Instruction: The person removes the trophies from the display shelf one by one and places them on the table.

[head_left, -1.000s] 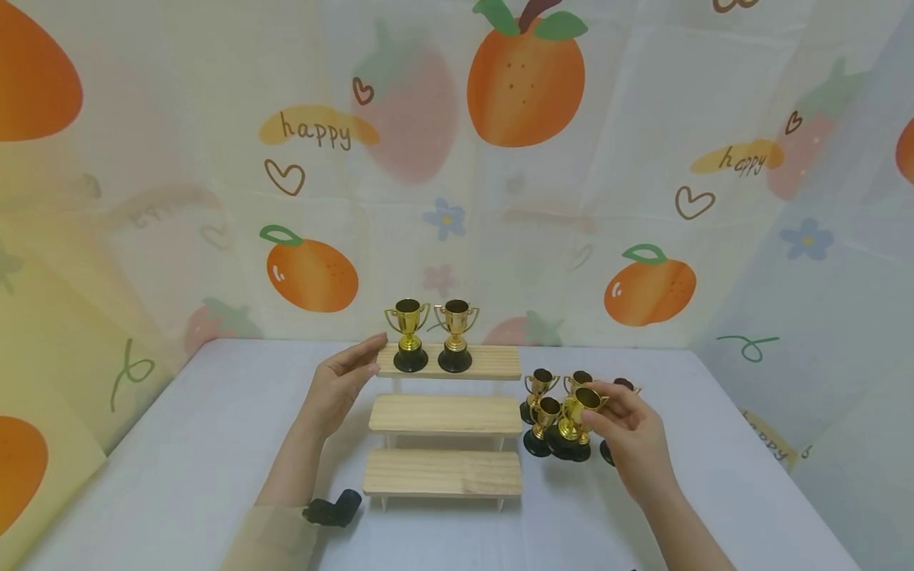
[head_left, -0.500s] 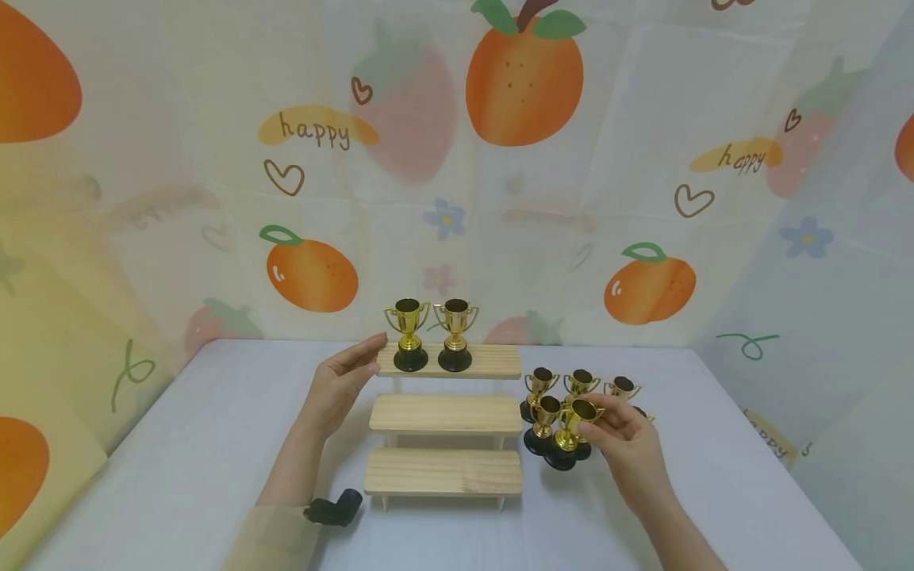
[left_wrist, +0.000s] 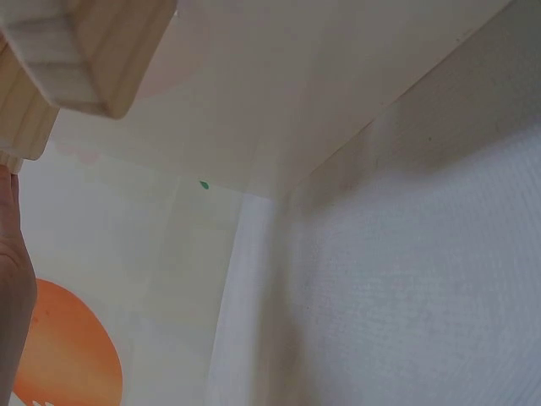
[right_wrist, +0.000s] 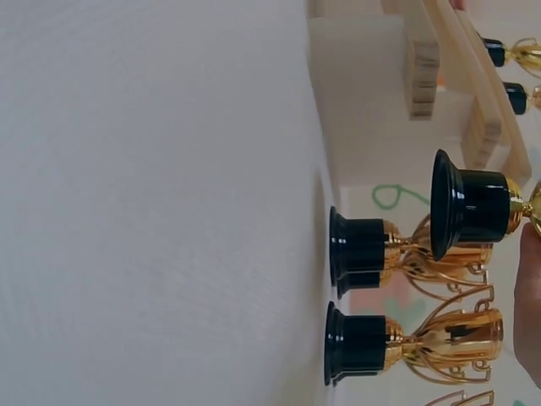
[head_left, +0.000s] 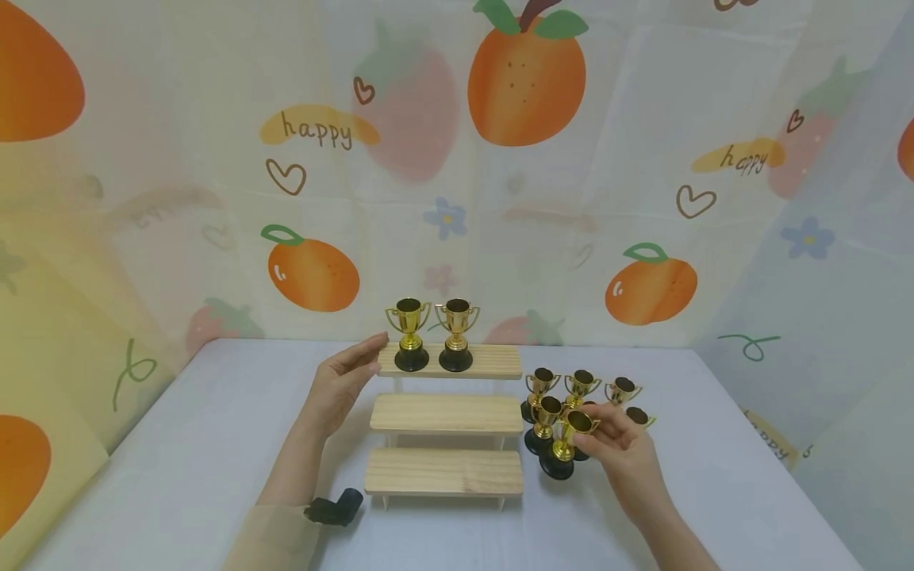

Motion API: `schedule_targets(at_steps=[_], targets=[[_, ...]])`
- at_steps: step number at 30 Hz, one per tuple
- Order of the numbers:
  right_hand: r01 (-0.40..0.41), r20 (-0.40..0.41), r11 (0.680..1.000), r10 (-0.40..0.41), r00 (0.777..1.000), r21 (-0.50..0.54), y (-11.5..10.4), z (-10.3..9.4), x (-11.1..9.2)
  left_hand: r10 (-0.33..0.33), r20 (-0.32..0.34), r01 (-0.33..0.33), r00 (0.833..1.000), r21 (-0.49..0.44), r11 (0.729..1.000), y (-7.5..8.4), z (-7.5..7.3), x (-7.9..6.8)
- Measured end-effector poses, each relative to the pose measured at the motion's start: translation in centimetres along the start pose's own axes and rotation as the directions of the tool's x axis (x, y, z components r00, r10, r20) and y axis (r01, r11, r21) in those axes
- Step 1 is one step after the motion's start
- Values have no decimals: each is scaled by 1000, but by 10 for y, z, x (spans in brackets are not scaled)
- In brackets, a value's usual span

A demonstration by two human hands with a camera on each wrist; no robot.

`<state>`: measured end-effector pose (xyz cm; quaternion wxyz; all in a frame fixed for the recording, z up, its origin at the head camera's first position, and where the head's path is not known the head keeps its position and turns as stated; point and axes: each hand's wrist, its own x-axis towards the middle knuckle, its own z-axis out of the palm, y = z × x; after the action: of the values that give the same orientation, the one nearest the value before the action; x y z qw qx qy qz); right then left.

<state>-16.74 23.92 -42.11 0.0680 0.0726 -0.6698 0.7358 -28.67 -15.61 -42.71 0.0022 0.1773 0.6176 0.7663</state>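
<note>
My right hand point(head_left: 623, 448) pinches a small gold trophy cup point(head_left: 577, 424) with a black base, slightly tilted. In the right wrist view that trophy's black base point(right_wrist: 478, 205) is raised off the white table, clear of the standing trophies' bases. My left hand point(head_left: 341, 385) rests at the left end of the top shelf point(head_left: 493, 362) of a three-tier wooden display stand, its fingers fairly straight. Two gold trophies point(head_left: 410, 335) stand upright on that shelf, toward its left and middle. In the left wrist view the fingers point(left_wrist: 8, 207) reach up to a shelf end.
Several more trophies point(head_left: 623, 388) stand on the white table point(head_left: 714, 476), right of the stand, partly behind my right hand. The middle shelf point(head_left: 443, 414) and the bottom shelf point(head_left: 443, 472) are bare wood. A fruit-printed cloth point(head_left: 514, 238) hangs behind the table.
My right hand has moved a little toward me and left with the trophy, uncovering more of the trophies behind it. The left hand has stayed at the top shelf's end.
</note>
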Motion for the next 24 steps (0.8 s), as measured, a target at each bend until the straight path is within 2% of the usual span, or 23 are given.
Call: schedule_targets(at_steps=[15,24], targets=[[-45,16,997,46,999,-56,6,3,-3,-1,-3,1,1000,-11,1000,0,0,0],[-41,79,994,49,996,-97,13,1,-3,-6,-3,6,1000,-6,1000,1,0,-1]])
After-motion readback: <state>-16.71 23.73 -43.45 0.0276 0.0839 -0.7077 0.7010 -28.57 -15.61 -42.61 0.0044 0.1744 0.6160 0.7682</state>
